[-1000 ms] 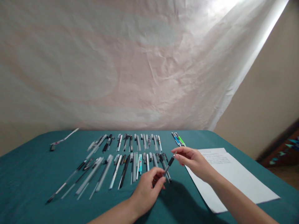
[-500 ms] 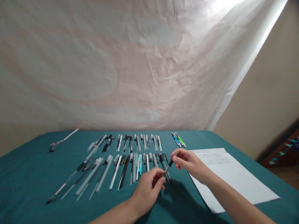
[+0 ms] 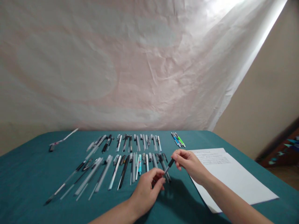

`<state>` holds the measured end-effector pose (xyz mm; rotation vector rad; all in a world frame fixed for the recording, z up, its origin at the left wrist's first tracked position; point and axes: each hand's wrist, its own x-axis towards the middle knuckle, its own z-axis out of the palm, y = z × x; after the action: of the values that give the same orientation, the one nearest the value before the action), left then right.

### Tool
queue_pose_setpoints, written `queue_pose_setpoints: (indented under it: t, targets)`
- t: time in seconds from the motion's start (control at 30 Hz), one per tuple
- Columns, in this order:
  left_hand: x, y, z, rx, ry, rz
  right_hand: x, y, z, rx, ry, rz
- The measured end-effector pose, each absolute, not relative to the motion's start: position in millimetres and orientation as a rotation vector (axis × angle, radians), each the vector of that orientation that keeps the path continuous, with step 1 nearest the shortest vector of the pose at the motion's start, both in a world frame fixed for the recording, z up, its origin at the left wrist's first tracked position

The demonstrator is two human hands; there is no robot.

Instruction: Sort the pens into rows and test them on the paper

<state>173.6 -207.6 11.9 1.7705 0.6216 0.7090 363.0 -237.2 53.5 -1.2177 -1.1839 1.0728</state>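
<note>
A pen [image 3: 171, 163] with a black grip section and a paler barrel slants between my two hands, above the table. My left hand [image 3: 147, 190] pinches its lower end between thumb and fingers, which hide that end. At the upper end, my right hand [image 3: 185, 161] has its thumb and fingertips closed on the tip, covering most of it. Just behind my left hand lies the near row of taken-apart pens, among them a dark pen [image 3: 164, 166], a turquoise pen [image 3: 140, 165] and clear barrels with loose caps.
A far row of pens and caps [image 3: 138, 143] lies behind the near one. Blue and green pens [image 3: 178, 140] lie at the back right. Written-on white paper [image 3: 233, 180] is under my right forearm. A strip with a dark end [image 3: 51, 148] lies far left on the green tablecloth [image 3: 28, 183].
My right fingers have shifted slightly and now cover the pen's upper tip, which showed before. My left hand stays in place; the rows of pens are unchanged.
</note>
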Motion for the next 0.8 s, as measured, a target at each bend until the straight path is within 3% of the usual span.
queue_pose_setpoints:
  t: [0.17, 0.37, 0.8]
  targets:
    - [174, -207, 12, 1.740, 0.640, 0.722, 359, -239, 57, -1.091, -1.132, 1.244]
    - [174, -207, 12, 1.721, 0.625, 0.703, 360, -235, 46, -1.175, -1.115, 1.059]
    - [175, -206, 11, 1.727, 0.650, 0.724, 359, -232, 38, -1.165, -1.055, 1.030]
